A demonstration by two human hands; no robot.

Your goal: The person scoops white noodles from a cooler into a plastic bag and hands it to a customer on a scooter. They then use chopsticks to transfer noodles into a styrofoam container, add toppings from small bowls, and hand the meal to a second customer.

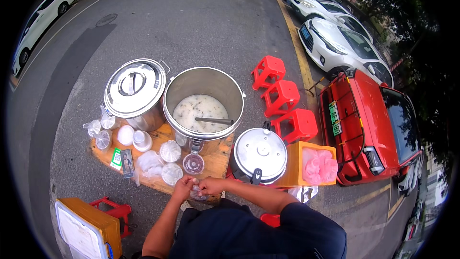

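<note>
My left hand (pixel 185 186) and my right hand (pixel 211 186) meet at the near edge of a wooden table (pixel 154 140). Their fingers pinch the top of a clear plastic bag (pixel 197 193) hanging between them; its contents are hard to make out. Just beyond stand a lidded cup with dark red contents (pixel 193 164) and bagged tubs (pixel 172 173). Behind these, a large open steel pot (pixel 203 102) holds whitish porridge-like food with a ladle handle (pixel 214 120) lying across it. A lidded steel pot (pixel 134 88) stands left of it, a pressure cooker (pixel 261 154) to its right.
White cups (pixel 141 140), more bagged tubs (pixel 103 140) and a printed code card (pixel 116 158) are on the table's left. Red plastic stools (pixel 296 124) and a wooden box with pink bags (pixel 293 163) stand right. A wooden box (pixel 86 223) is at lower left; parked cars line the road.
</note>
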